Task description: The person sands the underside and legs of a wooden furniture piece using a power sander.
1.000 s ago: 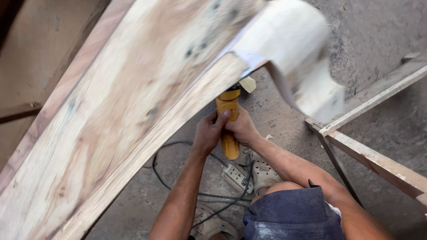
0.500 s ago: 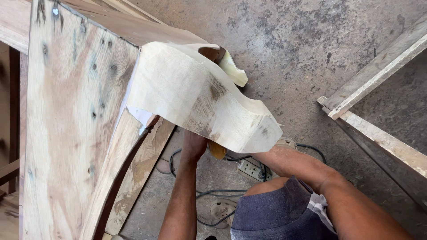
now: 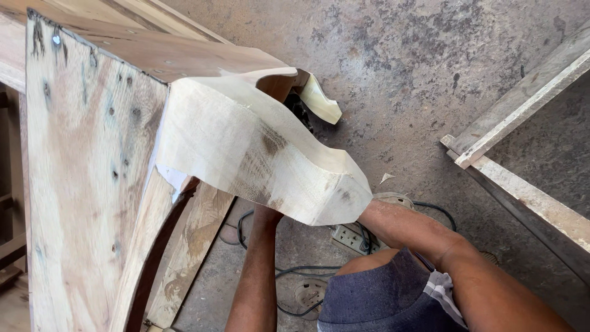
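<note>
Reaching under the big curved wood piece (image 3: 258, 154), both my arms go up and away from me. It lies slanted right above them, hiding my hands, so I cannot tell what they grip.

Woodworking shop, informal setup. Evidence: bare stained concrete floor (image 3: 393, 67) with wood chips on it; big unfinished furniture piece (image 3: 92, 184) of raw timber, nail holes showing, with a carved curved leg (image 3: 258, 154) in pale, freshly cut wood. Rough-sawn timber frame (image 3: 522, 154) lying at right. Power strip (image 3: 351, 238) and black cables (image 3: 295, 270) run loose across the floor. Work is done at floor level, person crouched by the piece.
</note>
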